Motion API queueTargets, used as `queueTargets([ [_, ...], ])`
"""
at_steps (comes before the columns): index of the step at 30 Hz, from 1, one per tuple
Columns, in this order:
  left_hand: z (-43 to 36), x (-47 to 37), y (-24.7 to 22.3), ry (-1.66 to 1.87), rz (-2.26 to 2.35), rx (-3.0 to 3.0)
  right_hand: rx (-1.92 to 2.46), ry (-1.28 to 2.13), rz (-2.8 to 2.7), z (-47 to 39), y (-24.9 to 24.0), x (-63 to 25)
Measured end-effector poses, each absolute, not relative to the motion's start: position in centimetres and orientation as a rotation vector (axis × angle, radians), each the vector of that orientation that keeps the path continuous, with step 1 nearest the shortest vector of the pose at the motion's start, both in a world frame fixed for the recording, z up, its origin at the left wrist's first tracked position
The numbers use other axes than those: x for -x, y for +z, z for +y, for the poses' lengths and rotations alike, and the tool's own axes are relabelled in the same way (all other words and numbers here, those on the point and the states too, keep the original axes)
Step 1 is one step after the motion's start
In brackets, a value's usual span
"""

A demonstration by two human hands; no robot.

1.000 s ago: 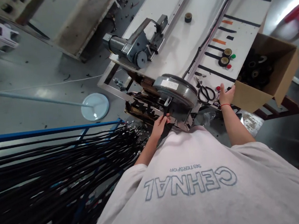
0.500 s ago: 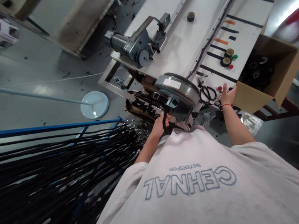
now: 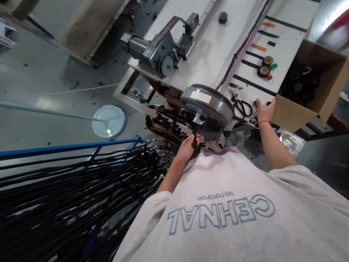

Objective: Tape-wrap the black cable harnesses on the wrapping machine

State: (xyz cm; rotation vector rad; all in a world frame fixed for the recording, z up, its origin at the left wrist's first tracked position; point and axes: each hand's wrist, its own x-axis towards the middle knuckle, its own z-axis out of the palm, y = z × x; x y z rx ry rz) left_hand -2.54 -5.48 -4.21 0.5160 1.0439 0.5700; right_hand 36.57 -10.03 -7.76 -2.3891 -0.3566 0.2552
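Observation:
At the near end of the bench, my left hand (image 3: 189, 147) is closed, fingers pinched round a black wire bundle (image 3: 195, 142) just below the round taping machine (image 3: 205, 102). How far the bundle runs inside the machine is hidden. My right hand (image 3: 266, 111) rests at the bench's right edge with fingers spread, its thumb over a red button that is mostly covered. Black-handled scissors (image 3: 242, 109) lie left of that hand. Wires (image 3: 246, 43) stretch along the bench into the machine.
A cardboard box (image 3: 330, 88) of black tape rolls stands right of the bench. Two tape rolls (image 3: 264, 71) sit by green and red buttons. A motor unit (image 3: 156, 53) is mounted at the left edge. Many black cables (image 3: 74, 193) hang on a blue rack (image 3: 53, 150) at left.
My right thumb has shifted left onto the red button, which showed beside it before. My left hand has moved slightly right. The wires along the bench look lighter, where they were black.

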Motion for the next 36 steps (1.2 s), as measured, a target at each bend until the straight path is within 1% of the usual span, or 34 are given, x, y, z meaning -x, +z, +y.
queueTargets([
  [4, -5.8, 3.1, -4.0, 0.486, 0.992, -0.743, 2.365, 0.24, -0.345, -10.0, -7.5, -36.2],
  [7, -6.0, 4.5, -4.4, 0.274, 0.959, -1.058, 2.399, 0.253, -0.342, -9.9, -7.0, -35.8],
  [10, -6.8, 6.4, -5.2, 0.115, 1.064, -1.328, 2.458, 0.287, -0.319, -9.7, -6.4, -35.5],
  [14, -8.6, 8.0, -5.6, 0.212, 1.2, -1.485, 2.47, 0.309, -0.317, -9.5, -6.1, -35.5],
  [18, -9.4, 7.2, -4.8, 0.333, 1.255, -1.487, 2.463, 0.31, -0.309, -9.5, -6.2, -35.6],
  [25, -7.0, 4.2, -3.5, 0.408, 1.306, -1.477, 2.453, 0.306, -0.31, -9.4, -6.1, -35.5],
  [36, -3.9, 1.0, -3.5, 0.437, 1.355, -1.59, 2.436, 0.307, -0.34, -9.6, -6.0, -35.1],
])
